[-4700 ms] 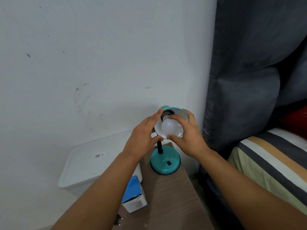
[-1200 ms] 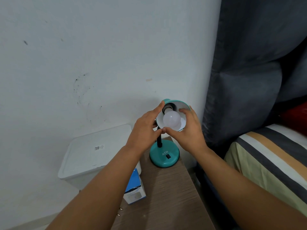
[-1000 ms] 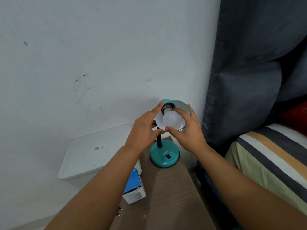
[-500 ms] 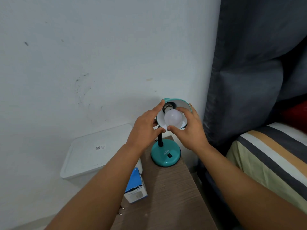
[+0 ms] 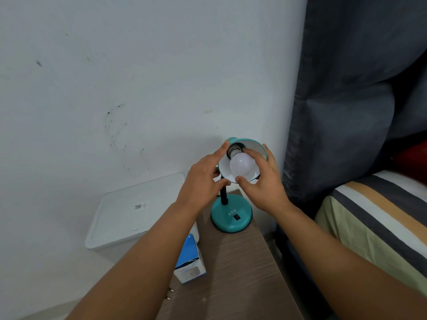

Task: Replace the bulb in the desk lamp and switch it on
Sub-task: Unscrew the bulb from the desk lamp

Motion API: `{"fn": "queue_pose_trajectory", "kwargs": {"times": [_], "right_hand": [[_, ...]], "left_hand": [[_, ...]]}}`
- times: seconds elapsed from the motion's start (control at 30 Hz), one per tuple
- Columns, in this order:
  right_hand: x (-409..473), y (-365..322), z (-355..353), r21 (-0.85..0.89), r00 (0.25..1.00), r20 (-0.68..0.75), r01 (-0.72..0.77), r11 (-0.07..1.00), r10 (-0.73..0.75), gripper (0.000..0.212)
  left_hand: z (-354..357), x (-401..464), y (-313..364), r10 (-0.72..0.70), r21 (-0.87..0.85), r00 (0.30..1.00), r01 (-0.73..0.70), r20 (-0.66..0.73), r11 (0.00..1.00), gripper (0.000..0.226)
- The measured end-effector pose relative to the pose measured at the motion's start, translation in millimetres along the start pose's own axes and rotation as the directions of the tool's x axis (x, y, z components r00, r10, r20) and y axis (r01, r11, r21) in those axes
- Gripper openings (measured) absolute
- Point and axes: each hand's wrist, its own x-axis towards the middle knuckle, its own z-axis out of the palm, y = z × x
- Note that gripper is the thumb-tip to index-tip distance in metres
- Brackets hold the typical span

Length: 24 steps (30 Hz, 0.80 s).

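A teal desk lamp stands at the far end of a wooden side table, its round base (image 5: pixel 231 215) carrying a black switch (image 5: pixel 235 217). Its shade (image 5: pixel 256 144) tilts towards me with a white inside. A white bulb (image 5: pixel 241 166) sits in the black socket and is unlit. My right hand (image 5: pixel 263 181) grips the bulb, thumb below and fingers over its top. My left hand (image 5: pixel 204 179) holds the shade's left rim, fingers along the outside and thumb under the lower edge.
A blue and white bulb box (image 5: pixel 189 262) stands on the table's (image 5: pixel 231 273) left edge, with a plug (image 5: pixel 169 294) near it. A white lidded bin (image 5: pixel 136 211) sits left of the table. A dark curtain (image 5: pixel 346 100) and a striped bed (image 5: pixel 381 215) lie to the right.
My right hand's fingers have shifted around the bulb, thumb moving under it. My left hand stays on the shade. The lamp has not moved.
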Motion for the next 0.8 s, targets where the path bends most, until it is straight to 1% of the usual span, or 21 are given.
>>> {"fn": "queue_pose_trajectory", "kwargs": {"times": [0.07, 0.13, 0.17, 0.23, 0.3, 0.37, 0.47, 0.53, 0.6, 0.63, 0.7, 0.8], "right_hand": [[-1.7, 0.3, 0.7, 0.008, 1.000, 0.008, 0.001, 1.000, -0.001, 0.079], [-0.7, -0.2, 1.3, 0.000, 0.999, -0.010, -0.045, 0.999, 0.045, 0.089], [0.4, -1.4, 1.3, -0.007, 0.997, -0.022, -0.078, 0.997, 0.077, 0.091], [2.8, -2.4, 1.8, -0.031, 0.994, -0.051, -0.095, 0.995, 0.094, 0.085], [2.9, -2.5, 2.0, -0.038, 0.996, -0.059, -0.070, 0.997, 0.068, 0.074], [1.6, -1.4, 2.1, -0.010, 0.999, -0.040, -0.032, 0.999, 0.031, 0.067], [-1.4, 0.0, 1.9, 0.040, 1.000, -0.020, -0.002, 0.999, 0.002, 0.069], [-2.3, -0.6, 2.4, 0.072, 1.000, -0.018, 0.000, 0.997, 0.001, 0.078], [-1.5, -0.6, 3.6, 0.075, 0.999, -0.021, -0.035, 0.997, 0.037, 0.088], [-0.7, -0.7, 4.0, 0.063, 0.997, -0.036, -0.069, 0.996, 0.071, 0.088], [0.4, -0.8, 4.5, 0.031, 0.990, -0.083, -0.115, 0.993, 0.117, 0.081], [-0.2, -1.6, 4.8, 0.032, 0.991, -0.094, -0.092, 0.995, 0.095, 0.068]], "left_hand": [[0.8, -0.1, 1.0, 0.000, 0.010, 1.000, 0.000, -0.005, 1.000, 0.096], [1.5, 0.8, 2.0, -0.003, 0.018, 1.000, 0.003, -0.011, 1.000, 0.096], [1.8, 1.1, 2.4, 0.000, 0.019, 1.000, 0.001, -0.012, 1.000, 0.095], [1.6, 1.3, 2.6, 0.006, 0.021, 1.000, -0.006, -0.011, 1.000, 0.093], [1.1, 1.1, 1.7, 0.001, 0.023, 1.000, -0.001, -0.006, 1.000, 0.094], [0.4, 0.5, 0.7, -0.001, 0.022, 1.000, 0.001, -0.004, 1.000, 0.096], [1.2, -0.4, 0.6, 0.013, 0.037, 1.000, -0.013, -0.003, 0.999, 0.097], [1.7, -0.4, 1.2, 0.011, 0.038, 1.000, -0.011, -0.003, 0.999, 0.097], [1.5, 0.1, 1.1, 0.012, 0.043, 1.000, -0.011, -0.003, 0.999, 0.096], [1.4, 0.3, 0.9, 0.012, 0.047, 1.000, -0.012, -0.004, 0.999, 0.095], [1.5, 0.0, 1.4, 0.007, 0.054, 1.000, -0.006, -0.005, 0.999, 0.094], [1.5, 0.2, 1.6, -0.005, 0.051, 1.000, 0.005, -0.013, 0.999, 0.096]]}}
